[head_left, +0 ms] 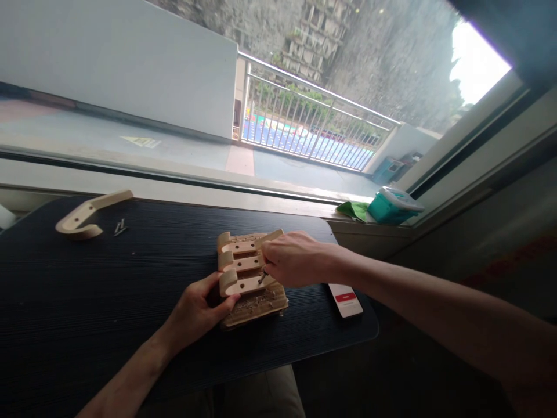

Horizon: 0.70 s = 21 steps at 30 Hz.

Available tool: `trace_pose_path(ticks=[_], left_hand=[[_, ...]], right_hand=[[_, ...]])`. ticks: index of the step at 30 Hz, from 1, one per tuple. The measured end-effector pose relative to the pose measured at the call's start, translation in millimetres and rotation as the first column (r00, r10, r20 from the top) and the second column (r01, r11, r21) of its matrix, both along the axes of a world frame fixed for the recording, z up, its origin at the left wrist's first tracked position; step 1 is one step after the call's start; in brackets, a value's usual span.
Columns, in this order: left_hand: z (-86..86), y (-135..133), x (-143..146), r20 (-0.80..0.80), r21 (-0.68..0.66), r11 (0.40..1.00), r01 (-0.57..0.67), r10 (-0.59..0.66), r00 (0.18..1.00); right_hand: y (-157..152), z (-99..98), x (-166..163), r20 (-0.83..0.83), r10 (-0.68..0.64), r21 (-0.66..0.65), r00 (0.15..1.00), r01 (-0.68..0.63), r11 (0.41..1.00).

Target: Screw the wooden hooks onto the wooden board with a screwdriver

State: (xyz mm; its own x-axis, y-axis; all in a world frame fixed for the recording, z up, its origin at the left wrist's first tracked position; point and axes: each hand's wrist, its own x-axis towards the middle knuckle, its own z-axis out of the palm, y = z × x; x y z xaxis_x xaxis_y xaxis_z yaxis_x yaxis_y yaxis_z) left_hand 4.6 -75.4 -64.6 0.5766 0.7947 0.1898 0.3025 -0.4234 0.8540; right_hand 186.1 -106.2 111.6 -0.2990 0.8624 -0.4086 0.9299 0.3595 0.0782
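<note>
Three pale wooden hooks (248, 284) lie side by side across a rough brown board (256, 310), with dark holes in their flat shanks. My left hand (195, 307) grips the board's left side, its thumb against the curled end of the nearest hook. Over the shanks' right part my right hand (293, 258) is closed. A thin dark metal shaft (263, 276) sticks down from its fingers to the nearest hook's right hole. Whether this is a screw or a driver tip I cannot tell, since the fingers hide its upper part.
On the dark table (174, 255), another wooden hook (82, 217) lies at the far left beside several loose screws (120, 226). A phone (347, 300) with a lit screen rests by the right edge. A teal container (391, 206) and a green cloth (353, 211) sit on the window sill.
</note>
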Motion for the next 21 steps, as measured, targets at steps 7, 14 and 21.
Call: trace_pose_path(ticks=[7, 14, 21], left_hand=[[3.9, -2.2, -0.7, 0.006, -0.017, 1.000, 0.004, -0.004, 1.000], [5.0, -2.1, -1.3, -0.026, -0.014, 1.000, 0.001, -0.001, 1.000], [1.7, -0.4, -1.9, -0.030, 0.015, 1.000, -0.004, 0.005, 1.000]], right_hand=[[-3.1, 9.3, 0.5, 0.012, -0.023, 0.026, 1.000, 0.023, 0.999], [-11.4, 12.7, 8.8, 0.088, 0.405, 0.096, 0.910, -0.412, 0.906], [-10.9, 2.9, -0.7, 0.101, 0.377, 0.085, 0.921, -0.385, 0.919]])
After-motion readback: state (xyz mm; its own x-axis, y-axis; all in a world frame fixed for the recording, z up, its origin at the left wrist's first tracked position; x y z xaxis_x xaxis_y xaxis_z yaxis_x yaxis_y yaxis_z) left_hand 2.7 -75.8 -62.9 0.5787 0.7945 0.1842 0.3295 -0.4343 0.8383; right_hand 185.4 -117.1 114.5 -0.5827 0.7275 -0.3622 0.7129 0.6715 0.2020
